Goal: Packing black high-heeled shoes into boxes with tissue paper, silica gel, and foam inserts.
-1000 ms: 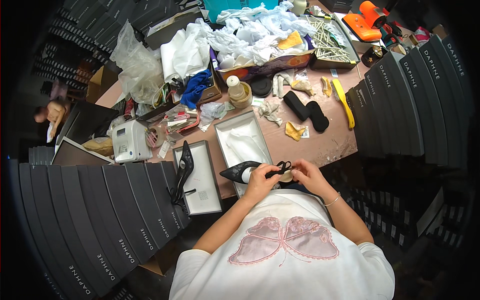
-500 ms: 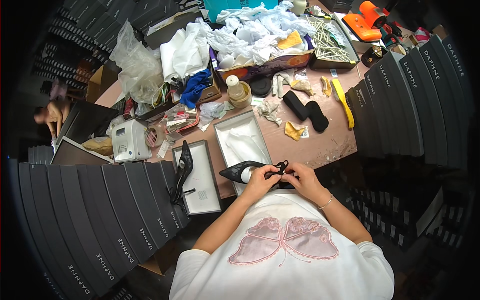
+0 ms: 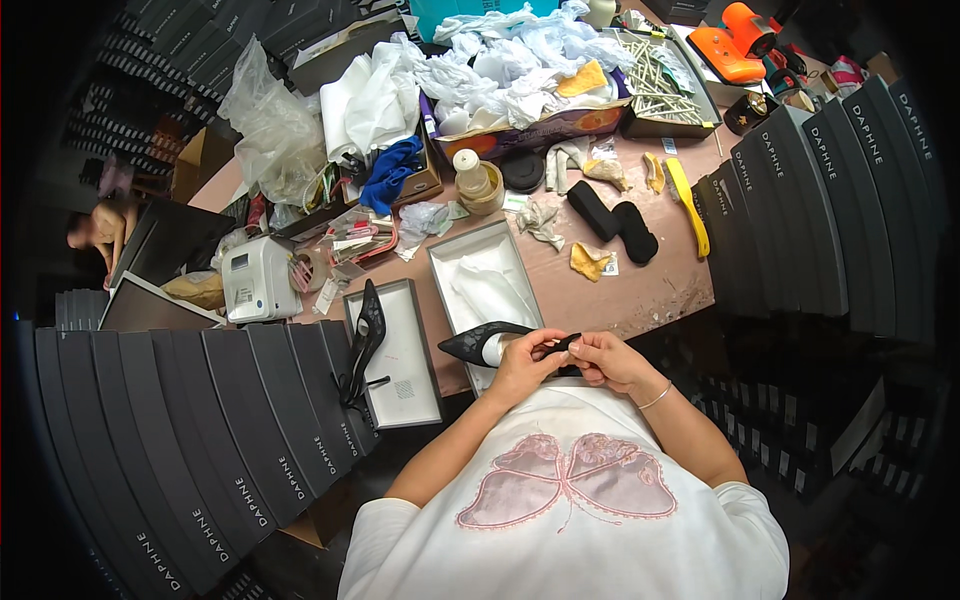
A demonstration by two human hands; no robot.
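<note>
A black pointed high-heel shoe lies across the near edge of the pinkish table, toe to the left. My left hand grips its rear part from below. My right hand pinches the black strap end by the heel, fingers closed on it. Right behind the shoe stands an open grey shoe box lined with white tissue. Its twin shoe rests upright against a box lid to the left.
Stacks of dark grey shoe boxes flank me left and right. A white label printer, glue bottle, black foam pads, yellow tool, crumpled tissue and plastic bags crowd the table. Another person crouches far left.
Both hands stayed on the shoe at the table edge. The strap loop seen above my fingers earlier is now flattened between them; my right hand shifted slightly right.
</note>
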